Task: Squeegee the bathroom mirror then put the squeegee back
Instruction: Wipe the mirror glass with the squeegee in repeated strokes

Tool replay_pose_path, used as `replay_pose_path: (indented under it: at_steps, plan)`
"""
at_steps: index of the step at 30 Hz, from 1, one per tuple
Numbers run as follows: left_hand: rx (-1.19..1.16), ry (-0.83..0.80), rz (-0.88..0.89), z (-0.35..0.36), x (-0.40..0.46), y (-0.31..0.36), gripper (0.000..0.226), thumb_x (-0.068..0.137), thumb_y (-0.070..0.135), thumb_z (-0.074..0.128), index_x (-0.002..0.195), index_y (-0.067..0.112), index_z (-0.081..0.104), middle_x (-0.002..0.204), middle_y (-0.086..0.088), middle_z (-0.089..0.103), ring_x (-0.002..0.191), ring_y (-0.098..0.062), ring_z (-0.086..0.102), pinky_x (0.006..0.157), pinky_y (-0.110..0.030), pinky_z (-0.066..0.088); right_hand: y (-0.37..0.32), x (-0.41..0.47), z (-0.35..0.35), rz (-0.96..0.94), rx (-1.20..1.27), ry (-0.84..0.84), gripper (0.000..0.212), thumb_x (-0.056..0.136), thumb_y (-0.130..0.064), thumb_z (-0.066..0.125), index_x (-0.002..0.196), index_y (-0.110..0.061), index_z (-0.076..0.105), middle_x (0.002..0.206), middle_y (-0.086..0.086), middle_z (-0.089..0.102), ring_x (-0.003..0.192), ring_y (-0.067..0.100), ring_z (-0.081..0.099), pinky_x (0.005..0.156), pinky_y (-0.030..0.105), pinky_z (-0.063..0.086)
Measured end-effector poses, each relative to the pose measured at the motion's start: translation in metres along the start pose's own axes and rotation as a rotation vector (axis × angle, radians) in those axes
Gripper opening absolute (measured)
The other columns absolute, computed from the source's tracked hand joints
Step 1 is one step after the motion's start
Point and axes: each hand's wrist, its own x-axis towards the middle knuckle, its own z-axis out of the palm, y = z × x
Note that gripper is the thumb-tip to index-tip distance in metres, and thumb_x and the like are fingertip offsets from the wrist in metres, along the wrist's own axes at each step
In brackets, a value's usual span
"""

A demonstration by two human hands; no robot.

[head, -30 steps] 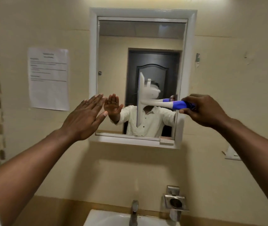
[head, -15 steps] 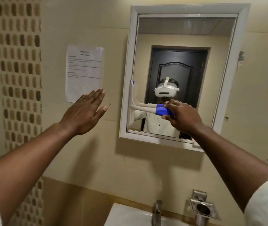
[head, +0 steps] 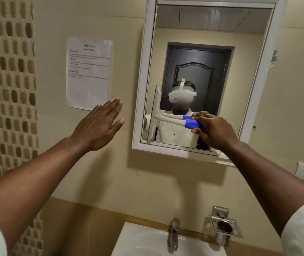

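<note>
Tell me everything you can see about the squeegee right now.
The squeegee has a long, pale blade head standing upright against the glass at the lower left edge of the mirror, near its white frame. A whitish neck runs sideways from the blade into a blue grip. It looks like plastic. The right hand holds the blue end, its fingers wrapped around it. Its reflection shows just behind it in the glass. The left hand is open and does not touch it.

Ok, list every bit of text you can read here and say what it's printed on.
"TASK ID:" followed by a number too blurred to read, top line of the paper sheet taped to the wall.
"Mirror Wiping", second line of that sheet.
Remaining headings and body lines there: too small to read.
Nothing readable on the squeegee.
</note>
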Motion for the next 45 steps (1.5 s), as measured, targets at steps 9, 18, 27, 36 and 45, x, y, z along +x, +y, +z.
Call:
replay_pose_path:
  at_steps: [9,18,27,36,45]
  plan:
    - [-0.031,-0.012,0.062,0.021,0.016,0.047,0.071,0.089,0.058,0.005,0.15,0.021,0.003,0.159,0.004,0.001,0.145,-0.007,0.0,0.115,-0.027,-0.001,0.049,-0.042,-0.035,0.128,-0.001,0.031,0.042,0.084,-0.021,0.07,0.123,-0.011,0.064,0.116,0.013,0.068,0.087,0.03,0.064,0.078,0.039,0.053]
    - [-0.084,0.0,0.161,0.032,0.041,0.112,0.068,0.091,0.056,0.008,0.15,0.022,0.004,0.159,0.004,0.004,0.144,-0.006,0.0,0.119,-0.034,0.006,0.117,-0.086,-0.081,0.23,-0.129,0.039,0.038,0.083,-0.03,0.07,0.117,-0.014,0.067,0.088,0.009,0.064,0.074,0.029,0.056,0.063,0.033,0.043]
    - [-0.158,0.035,0.241,0.042,0.058,0.169,0.066,0.089,0.062,0.003,0.148,0.031,-0.003,0.151,0.017,-0.005,0.142,-0.001,-0.003,0.118,-0.034,0.006,0.157,-0.107,-0.108,0.25,-0.195,0.063,0.029,0.083,-0.033,0.07,0.108,-0.021,0.068,0.084,0.0,0.058,0.072,0.026,0.053,0.06,0.027,0.034]
    - [-0.168,0.049,0.257,0.049,0.063,0.198,0.065,0.089,0.06,0.003,0.147,0.034,-0.008,0.153,0.014,-0.006,0.142,-0.002,-0.004,0.116,-0.028,0.002,0.175,-0.11,-0.117,0.22,-0.234,0.085,0.029,0.081,-0.037,0.07,0.107,-0.025,0.068,0.087,-0.001,0.063,0.072,0.027,0.056,0.06,0.026,0.033]
    - [-0.201,0.043,0.259,0.05,0.066,0.21,0.063,0.09,0.058,0.007,0.145,0.033,-0.01,0.154,0.015,-0.007,0.142,-0.001,-0.007,0.116,-0.026,-0.001,0.19,-0.123,-0.138,0.252,-0.291,0.081,0.028,0.081,-0.035,0.071,0.106,-0.024,0.069,0.087,-0.002,0.063,0.07,0.024,0.056,0.059,0.027,0.035]
